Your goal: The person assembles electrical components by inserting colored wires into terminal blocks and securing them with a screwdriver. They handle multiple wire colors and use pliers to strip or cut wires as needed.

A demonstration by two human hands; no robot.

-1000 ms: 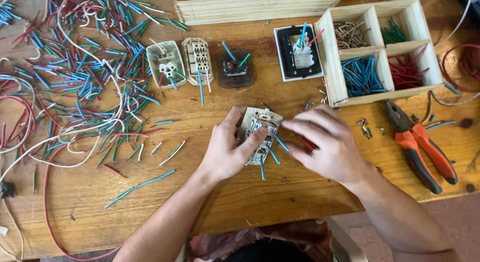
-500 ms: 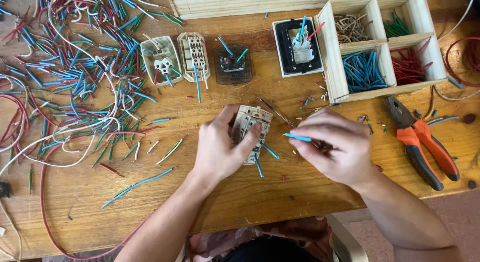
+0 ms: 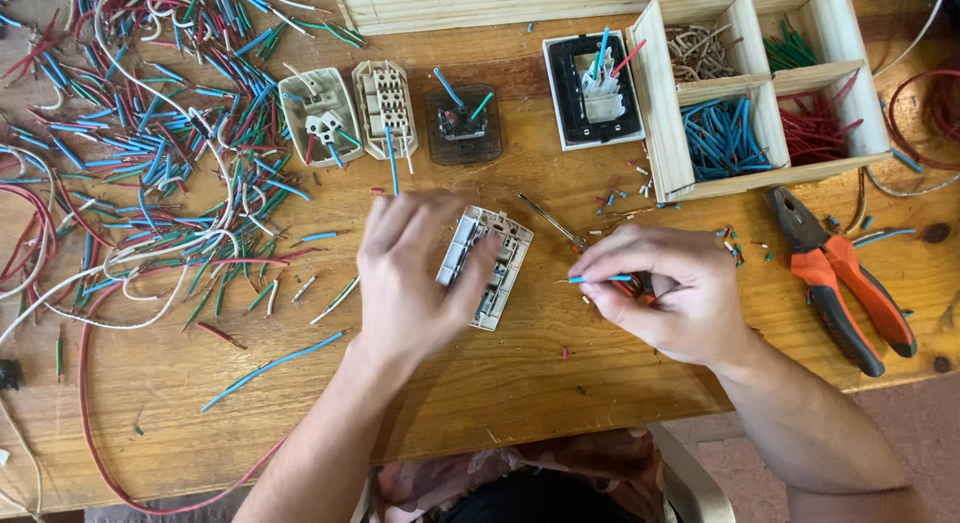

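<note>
Wires [image 3: 150,153], cut lengths in blue, red, green and white, are lying heaped over the upper left and left of the frame, with a long red lead [image 3: 90,423] looping down to the lower left edge. Beige switch backs [image 3: 350,111], two side by side, are sitting at upper centre-left with wire stubs sticking out. Dark module [image 3: 461,123] is lying just right of them, a blue and a green stub rising from it. Left hand [image 3: 415,278], at centre, is resting with fingers spread over the left edge of a pale switch module [image 3: 492,265], which is lying tilted on the table [image 3: 500,383] at mid-frame. Screwdriver [image 3: 548,221] is lying just right of the module, its handle end hidden under the right hand. Black-framed switch [image 3: 592,88] is sitting at upper centre-right. Right hand [image 3: 672,298], right of centre, is pinching a short blue wire [image 3: 598,279] between thumb and fingertips, the wire pointing left, near the module but apart from it. Wooden tray [image 3: 745,78], four compartments, is occupying the upper right, holding tan, green, blue and red pieces separately. Orange pliers [image 3: 845,278] are lying at right, jaws toward the tray.
</note>
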